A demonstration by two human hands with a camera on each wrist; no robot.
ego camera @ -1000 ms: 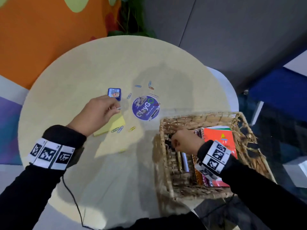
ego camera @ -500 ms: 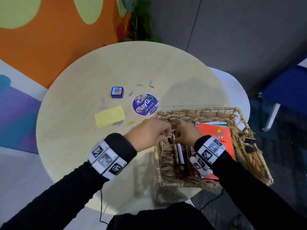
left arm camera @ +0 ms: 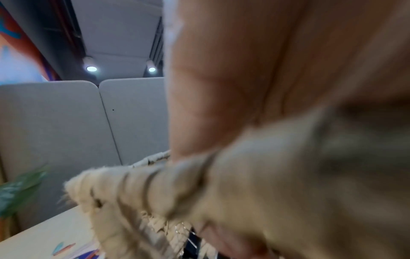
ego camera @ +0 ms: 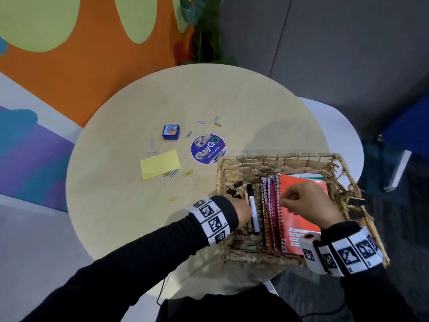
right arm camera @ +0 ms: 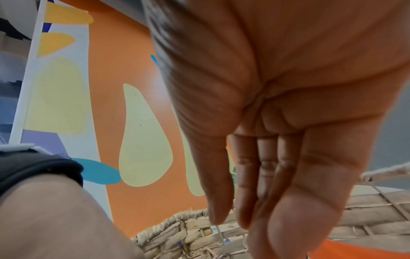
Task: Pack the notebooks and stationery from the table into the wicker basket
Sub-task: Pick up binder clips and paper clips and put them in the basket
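The wicker basket (ego camera: 278, 158) sits at the table's front right. Inside it lie an orange notebook (ego camera: 299, 226), spiral notebooks (ego camera: 270, 205) on edge, a black-capped marker (ego camera: 253, 205) and black binder clips (ego camera: 235, 190). My left hand (ego camera: 243, 213) reaches into the basket's left side beside the marker, and its fingers are hidden. In the left wrist view the left hand (left arm camera: 244, 87) is a blur above the basket rim (left arm camera: 133, 184). My right hand (ego camera: 284, 201) hovers over the orange notebook. The right wrist view shows the right hand (right arm camera: 255, 192) with relaxed fingers holding nothing.
On the round table (ego camera: 116, 217) left of the basket lie a yellow sticky pad (ego camera: 160, 164), a small blue box (ego camera: 171, 132), a round blue ClayGO disc (ego camera: 208, 148) and several scattered paper clips (ego camera: 173, 173). A plant (ego camera: 204, 31) stands behind the table.
My left hand left the sticky pad, crossed to the basket and now reaches inside its left side. My right hand shifted right, from the basket's left part to above the orange notebook.
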